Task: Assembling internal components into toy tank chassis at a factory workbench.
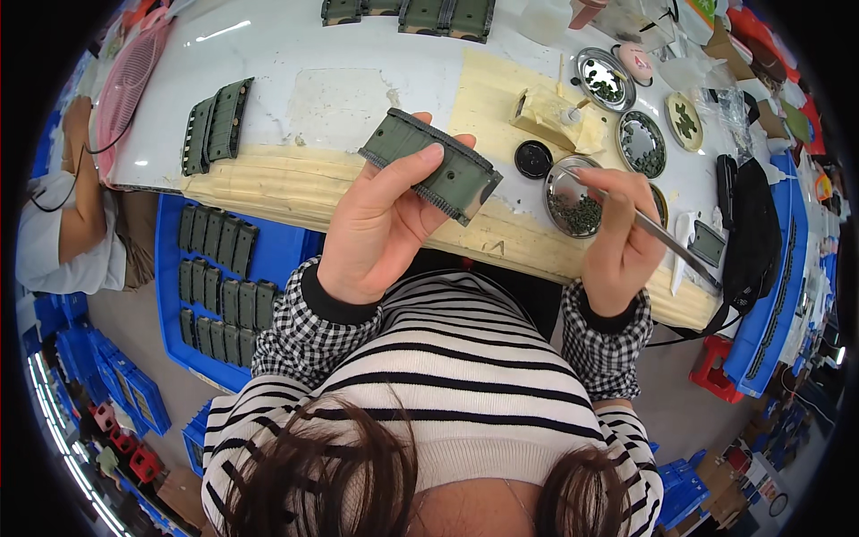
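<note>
White worktable [277, 54], pale covering [286, 183] along its near edge. Green ridged part [438, 174] raised over that edge, tilted, pinched between thumb and fingers of the left hand [371, 228]. Right hand [619, 242] grips metal tweezers [676, 245] beside a round metal dish [560, 183] of small dark-green pieces [577, 215]. Farther left, blue tray [291, 248] below table level, similar parts [217, 240] in rows.

fyi: the fingers of your left hand [371, 219] are mostly hidden behind the green casing [428, 163], underside too. your tweezers [673, 243]: tips too small to tell if they hold anything. bits [577, 215] in the dish too tiny to make out. upper casings [447, 18] cut off by top edge.
</note>
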Demonstrator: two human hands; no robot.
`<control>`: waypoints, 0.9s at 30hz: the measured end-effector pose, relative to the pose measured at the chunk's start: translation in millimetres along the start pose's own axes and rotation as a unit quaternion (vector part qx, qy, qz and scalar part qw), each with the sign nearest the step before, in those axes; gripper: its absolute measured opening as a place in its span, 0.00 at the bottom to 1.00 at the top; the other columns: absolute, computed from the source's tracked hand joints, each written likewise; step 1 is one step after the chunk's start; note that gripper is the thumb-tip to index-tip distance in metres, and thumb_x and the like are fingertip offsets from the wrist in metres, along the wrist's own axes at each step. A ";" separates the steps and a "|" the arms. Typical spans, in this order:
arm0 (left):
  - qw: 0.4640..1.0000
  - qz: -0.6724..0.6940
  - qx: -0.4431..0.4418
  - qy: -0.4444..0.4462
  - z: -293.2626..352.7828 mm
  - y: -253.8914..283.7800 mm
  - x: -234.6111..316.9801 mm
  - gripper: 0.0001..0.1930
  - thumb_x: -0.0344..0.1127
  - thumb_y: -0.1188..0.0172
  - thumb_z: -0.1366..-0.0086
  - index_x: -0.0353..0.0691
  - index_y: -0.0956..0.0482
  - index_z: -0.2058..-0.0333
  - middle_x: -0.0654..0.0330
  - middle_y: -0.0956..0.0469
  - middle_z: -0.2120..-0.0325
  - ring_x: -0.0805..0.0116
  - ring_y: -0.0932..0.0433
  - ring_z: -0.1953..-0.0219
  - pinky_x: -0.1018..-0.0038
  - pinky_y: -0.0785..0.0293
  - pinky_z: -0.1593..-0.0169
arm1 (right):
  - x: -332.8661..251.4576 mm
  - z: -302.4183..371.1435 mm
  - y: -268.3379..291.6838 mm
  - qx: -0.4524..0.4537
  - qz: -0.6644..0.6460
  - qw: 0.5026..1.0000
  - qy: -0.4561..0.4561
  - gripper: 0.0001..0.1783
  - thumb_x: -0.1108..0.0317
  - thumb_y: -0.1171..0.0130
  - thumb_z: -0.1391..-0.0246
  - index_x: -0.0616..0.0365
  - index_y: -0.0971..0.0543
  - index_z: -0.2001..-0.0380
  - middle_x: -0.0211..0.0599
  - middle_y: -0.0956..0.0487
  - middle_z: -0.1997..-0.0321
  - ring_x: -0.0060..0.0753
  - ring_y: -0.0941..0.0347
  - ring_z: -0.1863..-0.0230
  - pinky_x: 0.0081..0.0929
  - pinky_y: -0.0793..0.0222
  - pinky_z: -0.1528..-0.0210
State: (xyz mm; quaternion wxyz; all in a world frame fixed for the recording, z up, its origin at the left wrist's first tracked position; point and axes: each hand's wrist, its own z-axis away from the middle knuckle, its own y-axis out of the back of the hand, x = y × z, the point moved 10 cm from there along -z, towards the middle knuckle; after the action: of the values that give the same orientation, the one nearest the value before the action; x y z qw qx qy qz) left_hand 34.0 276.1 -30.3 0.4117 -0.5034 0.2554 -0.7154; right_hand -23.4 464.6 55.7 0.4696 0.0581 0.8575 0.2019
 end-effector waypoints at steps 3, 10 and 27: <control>1.000 0.020 0.007 -0.003 -1.6 -0.7 -0.9 0.21 0.27 0.47 0.34 0.37 0.39 0.44 0.44 0.29 0.49 0.59 0.24 0.49 0.67 0.22 0.47 | -27.3 0.1 1.0 -0.034 -0.034 0.997 0.057 0.09 0.77 0.50 0.43 0.65 0.20 0.65 0.43 0.20 0.65 0.37 0.27 0.65 0.29 0.33 0.60; 0.999 0.025 0.010 0.020 -2.0 -2.8 -9.9 0.19 0.27 0.46 0.34 0.35 0.37 0.45 0.47 0.27 0.52 0.61 0.24 0.49 0.69 0.22 0.47 | -39.2 -0.1 -20.3 -0.079 -0.125 0.986 0.071 0.09 0.73 0.47 0.42 0.64 0.20 0.62 0.46 0.19 0.61 0.41 0.24 0.60 0.30 0.30 0.54; 1.000 0.008 -0.002 0.022 0.5 -5.0 -9.8 0.18 0.28 0.46 0.34 0.36 0.36 0.46 0.50 0.26 0.54 0.62 0.23 0.51 0.70 0.21 0.50 | -40.2 -1.8 -30.3 -0.126 -0.098 0.986 0.053 0.16 0.65 0.54 0.35 0.66 0.21 0.63 0.47 0.20 0.61 0.41 0.23 0.58 0.31 0.30 0.53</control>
State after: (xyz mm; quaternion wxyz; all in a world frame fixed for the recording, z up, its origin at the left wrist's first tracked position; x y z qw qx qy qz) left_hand 34.4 287.1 -31.2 0.4109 -0.4863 0.2700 -0.7224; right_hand 0.0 424.8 75.8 0.4447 -0.0966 0.8506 0.2636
